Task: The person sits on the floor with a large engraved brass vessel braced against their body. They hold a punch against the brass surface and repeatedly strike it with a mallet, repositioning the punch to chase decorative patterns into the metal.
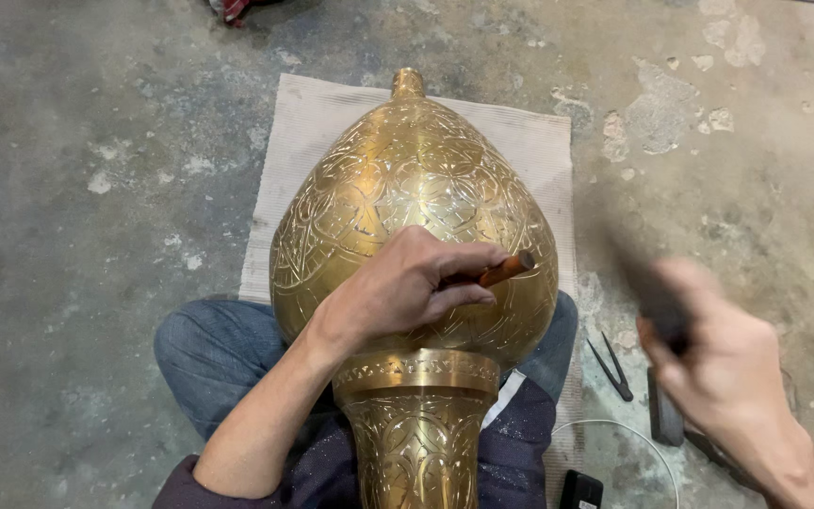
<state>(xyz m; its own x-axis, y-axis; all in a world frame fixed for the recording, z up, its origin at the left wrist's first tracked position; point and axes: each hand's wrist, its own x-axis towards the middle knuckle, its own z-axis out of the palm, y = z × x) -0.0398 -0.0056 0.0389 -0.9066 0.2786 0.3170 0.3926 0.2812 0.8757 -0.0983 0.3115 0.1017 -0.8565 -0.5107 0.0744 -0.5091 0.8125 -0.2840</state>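
Large engraved brass vessel (414,236) lies across the lap, base toward the body, narrow neck pointing away over a pale cloth (308,123) on the concrete floor (77,188). Left hand (398,287) rests on the belly, fingers pinched around a small chisel (506,270). Right hand (718,363) is raised and blurred, clenched on a dark hammer (647,283) (head indistinct). Risk — a glancing blow could skid the chisel across the pattern or catch the fingers. Compass-like tool (611,366) lies beside the knee.
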